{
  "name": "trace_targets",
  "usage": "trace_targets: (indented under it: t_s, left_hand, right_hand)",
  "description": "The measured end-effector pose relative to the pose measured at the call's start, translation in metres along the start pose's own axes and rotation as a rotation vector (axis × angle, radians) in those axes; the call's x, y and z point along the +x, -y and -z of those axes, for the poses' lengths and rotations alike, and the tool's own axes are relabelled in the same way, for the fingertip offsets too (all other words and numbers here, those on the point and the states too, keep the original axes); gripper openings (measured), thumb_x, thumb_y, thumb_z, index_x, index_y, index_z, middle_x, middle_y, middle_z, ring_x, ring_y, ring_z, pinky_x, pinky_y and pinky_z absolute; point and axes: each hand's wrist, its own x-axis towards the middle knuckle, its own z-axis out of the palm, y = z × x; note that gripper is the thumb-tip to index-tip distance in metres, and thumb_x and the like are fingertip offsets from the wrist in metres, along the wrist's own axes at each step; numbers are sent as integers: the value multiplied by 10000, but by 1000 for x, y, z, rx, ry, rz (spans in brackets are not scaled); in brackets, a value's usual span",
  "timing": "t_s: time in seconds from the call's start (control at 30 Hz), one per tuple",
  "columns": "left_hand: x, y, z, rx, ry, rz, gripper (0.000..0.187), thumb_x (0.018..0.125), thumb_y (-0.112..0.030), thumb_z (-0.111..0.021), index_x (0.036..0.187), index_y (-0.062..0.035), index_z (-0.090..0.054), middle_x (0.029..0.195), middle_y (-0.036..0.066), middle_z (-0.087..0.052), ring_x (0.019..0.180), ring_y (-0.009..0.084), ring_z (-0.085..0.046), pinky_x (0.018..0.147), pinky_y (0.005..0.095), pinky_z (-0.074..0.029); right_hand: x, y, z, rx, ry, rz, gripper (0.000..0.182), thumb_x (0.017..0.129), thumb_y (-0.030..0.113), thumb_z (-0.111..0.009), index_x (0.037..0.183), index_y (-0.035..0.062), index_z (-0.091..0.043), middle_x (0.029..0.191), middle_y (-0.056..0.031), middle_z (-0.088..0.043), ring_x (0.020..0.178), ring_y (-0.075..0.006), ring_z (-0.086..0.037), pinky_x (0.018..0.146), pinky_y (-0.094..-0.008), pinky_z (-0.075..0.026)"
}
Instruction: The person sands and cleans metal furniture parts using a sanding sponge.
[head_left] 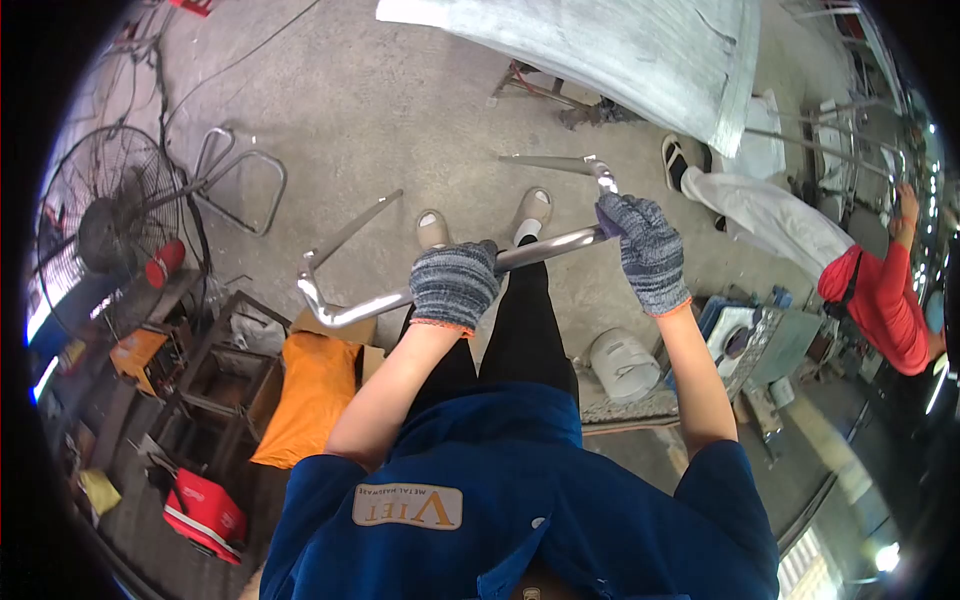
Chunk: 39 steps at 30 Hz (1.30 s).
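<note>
A shiny bent metal tube frame (565, 245) spans the space in front of my body, its two thin legs pointing away from me. My left hand (455, 287), in a grey striped knitted glove with an orange cuff, is wrapped round the bar left of its middle. At the bar's right bend, my right hand (645, 253), gloved the same way, holds a small purple cloth (607, 222) against the metal. Most of that cloth is hidden by the fingers.
A large fan (105, 235) stands at the left, near an orange bag (305, 395) and a red box (204, 513). A white bucket (624, 365) is right of my legs. A person in red (880, 300) works at the right. A silvery sheet-covered surface (620, 60) lies ahead.
</note>
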Motion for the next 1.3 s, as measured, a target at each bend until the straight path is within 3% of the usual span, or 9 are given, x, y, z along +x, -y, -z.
trace_targets:
  t_s: [0.27, 0.47, 0.67, 0.77, 0.9, 0.93, 1.03, 1.17, 1.3]
  left_hand:
    - [1, -1, 0, -5, -47, -57, 224, 880, -341, -588, 895, -144, -693, 769, 88, -710, 720, 282, -701, 649, 437, -542]
    - [4, 5, -6, -6, -91, -90, 223, 880, -332, -583, 916, -142, -695, 777, 98, -712, 722, 290, -701, 656, 431, -545]
    - [15, 15, -24, -10, -104, -83, 244, 857, -366, -621, 974, -162, -685, 836, 138, -707, 783, 342, -694, 696, 471, -538]
    - [7, 21, -11, -8, -17, -57, 268, 856, -389, -628, 963, -150, -682, 830, 151, -702, 783, 351, -689, 697, 471, -536]
    - [-3, 28, -3, 20, 43, -51, 312, 872, -400, -606, 999, -127, -687, 838, 165, -703, 786, 359, -687, 699, 473, -535]
    - [-4, 25, 0, 26, 51, -32, 316, 864, -386, -606, 1020, -124, -690, 857, 171, -705, 808, 363, -687, 718, 472, -536]
    - [-1, 30, -11, -13, 9, -36, 324, 855, -368, -610, 1038, -111, -684, 878, 178, -705, 839, 368, -685, 740, 470, -535]
    - [-4, 25, 0, 12, 58, -45, 282, 866, -343, -597, 1051, -143, -670, 887, 172, -705, 837, 370, -680, 734, 473, -531]
    - [-3, 28, -9, 36, 11, -48, 271, 866, -353, -597, 1044, -162, -668, 862, 157, -706, 820, 365, -681, 717, 480, -527]
  right_hand:
    - [-25, 27, -14, 85, -164, -152, 292, 834, 29, -605, 1088, 142, -693, 949, -63, -701, 863, -234, -660, 739, -340, -553]
    - [-28, 74, -48, -45, -403, -283, 205, 864, 45, -656, 1066, 62, -680, 900, -129, -677, 752, -305, -635, 652, -407, -514]
    - [-26, 163, -66, 84, -141, -523, 326, 866, 55, -596, 1189, 89, -616, 979, -170, -635, 836, -351, -653, 702, -429, -545]
    - [-29, 118, -67, -121, -265, -287, 322, 859, 59, -598, 1178, 98, -621, 987, -165, -637, 886, -349, -646, 750, -422, -544]
    - [-23, 104, -57, -33, -239, -544, 237, 857, 62, -598, 1094, 68, -615, 976, -154, -636, 893, -353, -630, 762, -430, -527]
    - [-22, 121, -61, -41, -322, -388, 219, 858, 68, -585, 1076, 77, -602, 971, -146, -634, 876, -349, -631, 725, -443, -521]
    - [-25, 176, -83, 22, -167, -467, 234, 876, 91, -548, 1104, 106, -598, 970, -142, -639, 833, -351, -649, 687, -451, -525]
    - [-22, 168, -65, 126, -150, -557, 230, 880, 108, -560, 1104, 118, -606, 959, -138, -643, 814, -353, -654, 685, -447, -529]
    - [-19, 110, -56, 38, -380, -467, 145, 893, 155, -667, 1027, 108, -694, 879, -149, -657, 755, -348, -645, 649, -429, -521]
